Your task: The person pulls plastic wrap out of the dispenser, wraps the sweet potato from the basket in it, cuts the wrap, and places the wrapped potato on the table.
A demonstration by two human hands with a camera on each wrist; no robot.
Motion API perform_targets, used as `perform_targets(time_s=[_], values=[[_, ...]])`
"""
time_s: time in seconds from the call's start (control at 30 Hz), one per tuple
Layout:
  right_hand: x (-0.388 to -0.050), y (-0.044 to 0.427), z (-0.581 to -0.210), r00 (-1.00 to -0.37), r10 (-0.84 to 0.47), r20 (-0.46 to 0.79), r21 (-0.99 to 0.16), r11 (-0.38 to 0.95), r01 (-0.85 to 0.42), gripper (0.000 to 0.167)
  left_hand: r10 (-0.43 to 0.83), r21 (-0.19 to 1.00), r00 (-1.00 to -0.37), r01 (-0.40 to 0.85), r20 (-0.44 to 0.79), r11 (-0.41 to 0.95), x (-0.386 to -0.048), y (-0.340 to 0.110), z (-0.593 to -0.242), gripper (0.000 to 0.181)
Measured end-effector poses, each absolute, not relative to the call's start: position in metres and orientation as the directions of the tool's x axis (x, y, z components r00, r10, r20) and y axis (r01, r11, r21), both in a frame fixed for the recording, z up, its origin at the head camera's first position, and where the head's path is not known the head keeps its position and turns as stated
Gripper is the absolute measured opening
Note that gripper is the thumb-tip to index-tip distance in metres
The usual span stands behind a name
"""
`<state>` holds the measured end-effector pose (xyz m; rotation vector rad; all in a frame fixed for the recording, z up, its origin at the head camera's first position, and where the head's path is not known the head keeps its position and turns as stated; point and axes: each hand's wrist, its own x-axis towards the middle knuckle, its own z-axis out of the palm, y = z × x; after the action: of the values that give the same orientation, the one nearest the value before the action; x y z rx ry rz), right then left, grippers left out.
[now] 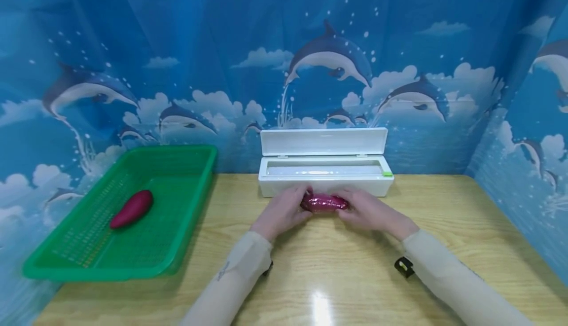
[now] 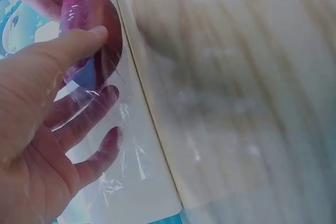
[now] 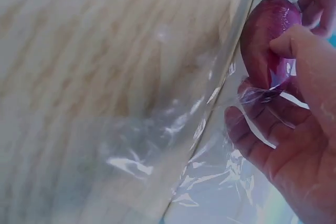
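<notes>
A purple-red sweet potato [image 1: 325, 202] lies crosswise between both hands, with shiny clear cling film around it. My left hand [image 1: 286, 210] holds its left end, the thumb resting on its side in the left wrist view. At the other end my right hand [image 1: 370, 211] grips it with thumb and fingers. Loose cling film [image 3: 131, 166] spreads past the fingers over the table in the right wrist view. Just behind the hands stands a white cling film dispenser [image 1: 326, 186], its lid [image 1: 324, 142] raised. The fingers' far sides are hidden in the head view.
On the left sits a green plastic basket [image 1: 175, 262] with a second sweet potato [image 1: 133, 209] inside. A light wooden table [image 1: 293, 286] lies under everything. A dolphin-printed blue curtain [image 1: 239, 30] borders the back and right. Bright green marks the dispenser's right end.
</notes>
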<state>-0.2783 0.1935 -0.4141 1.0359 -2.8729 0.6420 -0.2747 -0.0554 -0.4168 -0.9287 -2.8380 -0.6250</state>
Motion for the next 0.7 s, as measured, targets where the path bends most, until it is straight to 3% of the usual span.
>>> perform_targets(time_s=[0.3, 0.7], values=[[-0.292, 0.193, -0.416, -0.781, -0.605, 0.156, -0.466, 0.652, -0.598, 0.04, 0.529, 0.31, -0.834, 0.549, 0.154, 0.776, -0.281, -0.055, -0.408, 0.045], [-0.293, 0.193, -0.419, -0.797, -0.592, 0.117, -0.502, 0.657, -0.562, 0.039, 0.529, 0.242, -0.84, 0.542, 0.125, 0.805, -0.284, -0.052, -0.408, 0.043]])
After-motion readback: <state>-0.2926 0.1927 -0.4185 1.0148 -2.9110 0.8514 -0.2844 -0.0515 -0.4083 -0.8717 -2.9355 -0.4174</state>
